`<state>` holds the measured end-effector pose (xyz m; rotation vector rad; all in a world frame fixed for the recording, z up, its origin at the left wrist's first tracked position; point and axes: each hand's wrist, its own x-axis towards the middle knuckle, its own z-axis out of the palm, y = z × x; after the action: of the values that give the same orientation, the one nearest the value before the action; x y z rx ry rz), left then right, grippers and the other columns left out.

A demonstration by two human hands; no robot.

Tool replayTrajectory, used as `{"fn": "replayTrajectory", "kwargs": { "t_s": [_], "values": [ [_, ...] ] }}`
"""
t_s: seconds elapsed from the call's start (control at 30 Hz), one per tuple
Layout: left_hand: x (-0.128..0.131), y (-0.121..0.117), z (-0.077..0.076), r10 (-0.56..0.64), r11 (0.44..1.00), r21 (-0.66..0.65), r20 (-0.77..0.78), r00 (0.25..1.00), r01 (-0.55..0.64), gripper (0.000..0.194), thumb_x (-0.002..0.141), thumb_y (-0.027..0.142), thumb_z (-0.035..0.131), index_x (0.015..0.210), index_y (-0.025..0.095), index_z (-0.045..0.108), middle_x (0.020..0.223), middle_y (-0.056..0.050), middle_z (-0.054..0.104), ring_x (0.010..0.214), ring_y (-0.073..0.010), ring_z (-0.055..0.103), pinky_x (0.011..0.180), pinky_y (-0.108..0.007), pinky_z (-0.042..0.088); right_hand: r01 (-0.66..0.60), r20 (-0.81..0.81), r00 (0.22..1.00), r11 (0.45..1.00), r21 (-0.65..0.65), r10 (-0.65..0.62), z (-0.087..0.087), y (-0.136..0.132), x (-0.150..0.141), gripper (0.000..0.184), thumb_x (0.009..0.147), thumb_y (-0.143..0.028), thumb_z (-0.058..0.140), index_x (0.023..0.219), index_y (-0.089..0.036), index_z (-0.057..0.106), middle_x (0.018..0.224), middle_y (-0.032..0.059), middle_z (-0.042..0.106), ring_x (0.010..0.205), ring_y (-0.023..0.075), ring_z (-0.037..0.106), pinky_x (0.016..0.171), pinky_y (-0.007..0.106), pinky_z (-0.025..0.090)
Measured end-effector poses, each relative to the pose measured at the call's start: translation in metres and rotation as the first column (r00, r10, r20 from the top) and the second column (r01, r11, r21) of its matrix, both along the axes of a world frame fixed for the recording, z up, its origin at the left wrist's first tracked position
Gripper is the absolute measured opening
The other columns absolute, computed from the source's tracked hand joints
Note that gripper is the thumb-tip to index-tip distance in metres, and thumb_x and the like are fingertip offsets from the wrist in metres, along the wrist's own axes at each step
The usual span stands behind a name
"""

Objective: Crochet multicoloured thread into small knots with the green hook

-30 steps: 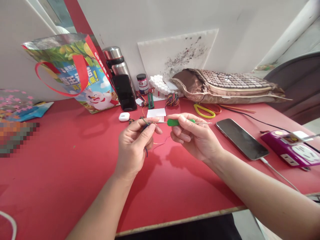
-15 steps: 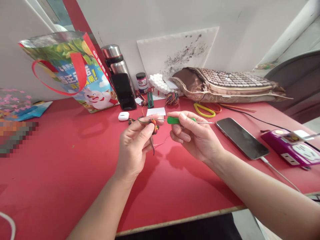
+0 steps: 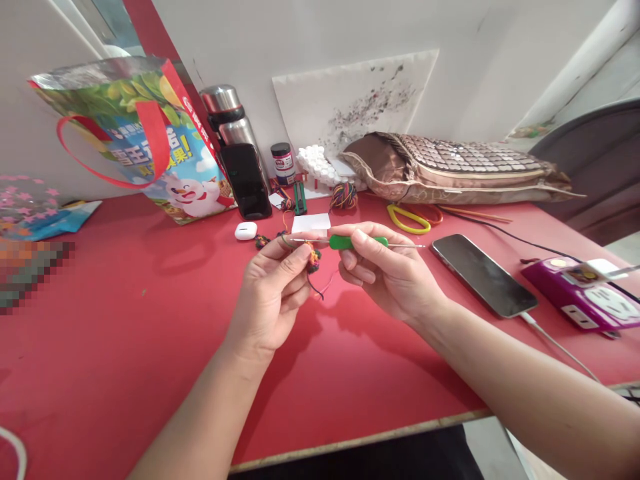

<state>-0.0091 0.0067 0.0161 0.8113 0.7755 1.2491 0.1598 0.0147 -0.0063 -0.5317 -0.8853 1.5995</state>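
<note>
Between the thumb and fingers of my left hand (image 3: pixel 273 290) is a small multicoloured crochet piece (image 3: pixel 314 257) in orange, yellow and dark yarn. A dark yarn tail hangs below it, and a strand runs over my left index finger. My right hand (image 3: pixel 383 267) grips a crochet hook (image 3: pixel 337 243) by its green handle. One thin metal end points left and reaches the crochet piece; the other sticks out to the right. Whether yarn is caught on the tip is too small to tell. Both hands are held above the red table (image 3: pixel 165 360).
Behind my hands lie a white earbud case (image 3: pixel 245 231), a white card (image 3: pixel 311 223), a yarn ball (image 3: pixel 343 197) and yellow-handled scissors (image 3: pixel 409 220). A phone (image 3: pixel 485 275) and a purple power strip (image 3: pixel 583 293) are on the right. A bag (image 3: pixel 185 167) and a flask (image 3: pixel 223 100) stand back left.
The crochet piece has turned a little in my left fingers, and its dark tail has swung right. The hook has shifted slightly left in my right hand.
</note>
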Motion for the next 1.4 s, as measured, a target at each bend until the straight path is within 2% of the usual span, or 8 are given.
{"fn": "replayTrajectory", "kwargs": {
  "t_s": [0.33, 0.53, 0.63, 0.8, 0.9, 1.0, 1.17, 1.4],
  "values": [
    [-0.0010, 0.0007, -0.0037, 0.129, 0.991, -0.014, -0.095, 0.987, -0.131, 0.012, 0.067, 0.008, 0.084, 0.077, 0.016, 0.083, 0.074, -0.002, 0.076, 0.038, 0.0034, 0.029, 0.035, -0.010, 0.021, -0.014, 0.025, 1.000, 1.000, 0.011, 0.014, -0.0032, -0.0002, -0.0019, 0.013, 0.086, -0.033, 0.085, 0.093, -0.023, 0.086, 0.064, -0.0014, 0.064, 0.051, 0.0070, 0.039, 0.053, 0.027, 0.033],
    [0.0020, 0.0015, -0.0003, 0.155, 0.988, -0.014, -0.024, 0.988, -0.156, 0.019, 0.057, 0.009, 0.084, 0.075, 0.013, 0.082, 0.075, -0.005, 0.076, 0.056, -0.0040, 0.056, 0.047, -0.010, 0.042, -0.008, -0.011, 1.000, 1.000, -0.020, 0.008, -0.0034, 0.0001, -0.0021, 0.013, 0.086, -0.032, 0.085, 0.094, -0.022, 0.087, 0.065, -0.0012, 0.064, 0.052, 0.0065, 0.039, 0.054, 0.026, 0.033],
    [0.0030, 0.0019, 0.0013, 0.185, 0.982, -0.050, -0.003, 0.983, -0.184, 0.026, 0.052, 0.011, 0.090, 0.076, 0.013, 0.082, 0.072, -0.003, 0.074, 0.058, -0.0040, 0.058, 0.055, -0.012, 0.049, 0.010, -0.025, 1.000, 1.000, -0.026, -0.011, -0.0039, 0.0012, -0.0014, 0.014, 0.088, -0.033, 0.084, 0.095, -0.021, 0.086, 0.066, -0.0018, 0.063, 0.052, 0.0056, 0.036, 0.054, 0.026, 0.035],
    [0.0032, 0.0022, 0.0001, 0.177, 0.984, -0.005, -0.016, 0.984, -0.177, 0.028, 0.060, 0.019, 0.095, 0.083, 0.010, 0.082, 0.066, 0.001, 0.068, 0.043, 0.0018, 0.036, 0.040, -0.011, 0.029, 0.015, 0.002, 1.000, 1.000, -0.024, -0.015, -0.0033, 0.0018, -0.0010, 0.014, 0.087, -0.035, 0.084, 0.094, -0.022, 0.085, 0.067, -0.0021, 0.064, 0.052, 0.0060, 0.037, 0.054, 0.026, 0.035],
    [0.0026, 0.0013, -0.0006, 0.164, 0.987, 0.011, -0.037, 0.986, -0.163, 0.022, 0.062, 0.013, 0.092, 0.080, 0.012, 0.079, 0.059, 0.004, 0.064, 0.039, 0.0020, 0.028, 0.037, -0.013, 0.022, 0.019, 0.017, 1.000, 0.999, -0.029, -0.018, -0.0026, 0.0008, -0.0011, 0.015, 0.085, -0.035, 0.086, 0.094, -0.022, 0.085, 0.066, -0.0024, 0.064, 0.052, 0.0066, 0.038, 0.054, 0.027, 0.035],
    [0.0018, 0.0006, 0.0000, 0.159, 0.987, 0.000, -0.049, 0.986, -0.159, 0.016, 0.065, 0.008, 0.084, 0.077, 0.014, 0.075, 0.064, 0.001, 0.069, 0.038, 0.0016, 0.025, 0.036, -0.014, 0.018, 0.021, 0.020, 1.000, 0.999, -0.032, -0.020, -0.0023, -0.0002, -0.0014, 0.016, 0.083, -0.035, 0.087, 0.093, -0.022, 0.085, 0.065, -0.0018, 0.064, 0.053, 0.0076, 0.039, 0.053, 0.028, 0.033],
    [0.0010, 0.0014, 0.0006, 0.147, 0.988, -0.033, -0.044, 0.988, -0.148, 0.015, 0.066, 0.003, 0.073, 0.075, 0.015, 0.071, 0.073, -0.003, 0.076, 0.039, 0.0007, 0.026, 0.036, -0.014, 0.020, -0.007, 0.031, 0.999, 1.000, -0.019, 0.007, -0.0033, -0.0006, -0.0034, 0.014, 0.084, -0.034, 0.086, 0.093, -0.023, 0.085, 0.064, -0.0011, 0.065, 0.052, 0.0078, 0.038, 0.053, 0.028, 0.031],
    [-0.0006, 0.0012, -0.0013, 0.097, 0.995, 0.016, 0.009, 0.995, -0.097, 0.010, 0.072, 0.009, 0.078, 0.081, 0.012, 0.078, 0.077, -0.007, 0.077, 0.049, -0.0036, 0.049, 0.044, -0.014, 0.037, -0.021, -0.038, 0.999, 0.998, -0.055, 0.018, -0.0080, 0.0013, -0.0045, 0.013, 0.087, -0.032, 0.084, 0.094, -0.021, 0.086, 0.064, -0.0013, 0.063, 0.053, 0.0070, 0.037, 0.053, 0.026, 0.031]
  ]
}}
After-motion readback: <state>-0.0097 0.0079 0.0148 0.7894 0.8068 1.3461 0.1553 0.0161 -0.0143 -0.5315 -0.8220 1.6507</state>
